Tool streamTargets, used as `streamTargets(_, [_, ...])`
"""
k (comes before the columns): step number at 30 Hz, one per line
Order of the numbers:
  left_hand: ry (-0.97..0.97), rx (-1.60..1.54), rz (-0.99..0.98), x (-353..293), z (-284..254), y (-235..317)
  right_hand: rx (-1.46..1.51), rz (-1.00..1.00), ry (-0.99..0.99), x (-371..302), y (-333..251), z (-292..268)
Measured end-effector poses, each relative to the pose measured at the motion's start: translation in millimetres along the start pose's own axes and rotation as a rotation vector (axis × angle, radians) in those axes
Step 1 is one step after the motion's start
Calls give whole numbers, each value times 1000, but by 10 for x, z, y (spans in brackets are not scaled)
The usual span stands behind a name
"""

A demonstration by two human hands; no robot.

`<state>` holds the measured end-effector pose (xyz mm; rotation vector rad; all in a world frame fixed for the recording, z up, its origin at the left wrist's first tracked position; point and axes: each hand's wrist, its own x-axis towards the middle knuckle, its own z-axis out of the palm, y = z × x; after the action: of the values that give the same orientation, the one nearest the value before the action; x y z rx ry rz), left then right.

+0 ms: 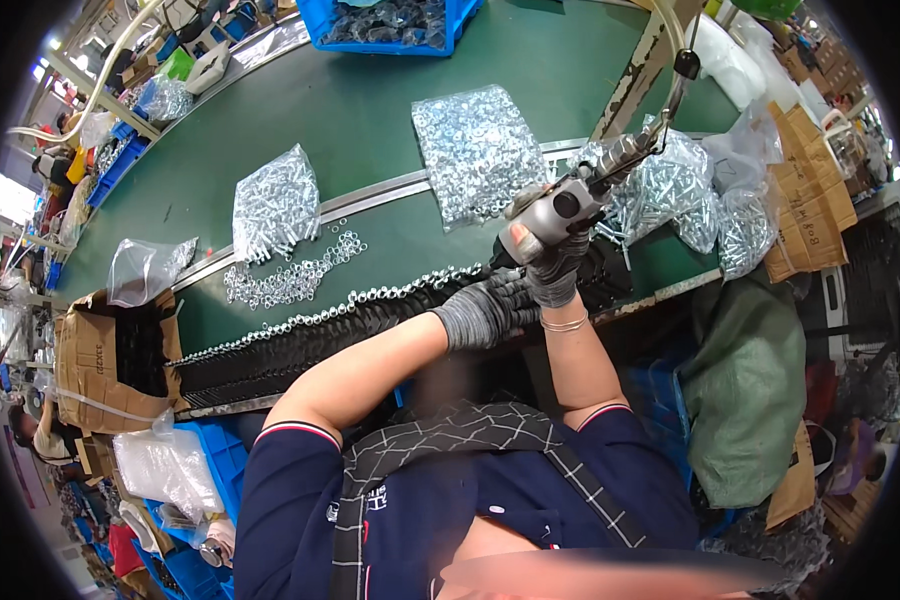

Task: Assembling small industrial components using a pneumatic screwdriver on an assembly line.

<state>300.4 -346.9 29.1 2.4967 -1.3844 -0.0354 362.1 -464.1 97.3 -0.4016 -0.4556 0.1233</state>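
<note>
My right hand (553,265), in a grey glove with bare fingertips, is wrapped round a grey and black power driver (552,215). The driver points down and left, its black nose at the right end of a row of shiny nuts (370,295). These nuts sit along the top of tightly packed black parts (290,355) by the table's near edge. My left hand (482,312), also gloved, closes over the black parts just below the driver's nose. Its fingertips are partly hidden. Loose nuts (285,280) lie on the green table beyond the row.
Bags of nuts (478,150) and bolts (278,205) lie across a metal rail (370,197). More bagged bolts (675,190) are at right, below the driver's hanging hose (682,70). A blue crate (315,25) stands at the back, an open carton (90,360) at left.
</note>
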Motion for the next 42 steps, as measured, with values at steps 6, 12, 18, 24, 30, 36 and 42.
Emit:
streamTargets(6, [87, 19, -5, 38, -64, 50, -836, -179, -19, 22, 19, -41])
streamTargets(12, [42, -27, -110, 190, -37, 110, -135, -22, 73, -58, 41, -8])
streamTargets(18, [-111, 22, -301, 308, -109, 203, -116, -48, -67, 34, -79, 105])
streamTargets(24, [118, 10, -40, 14, -43, 69, -667, -255, 82, 98, -54, 372])
streamTargets(30, [71, -5, 55, 16, -29, -2, -346, -57, 7, 69, -16, 130])
streamTargets(36, [72, -23, 10, -10, 24, 27, -696, -188, 24, 58, -111, 367])
streamTargets(42, [46, -73, 18, 18, -4, 15, -668, -109, -71, 66, 82, 126])
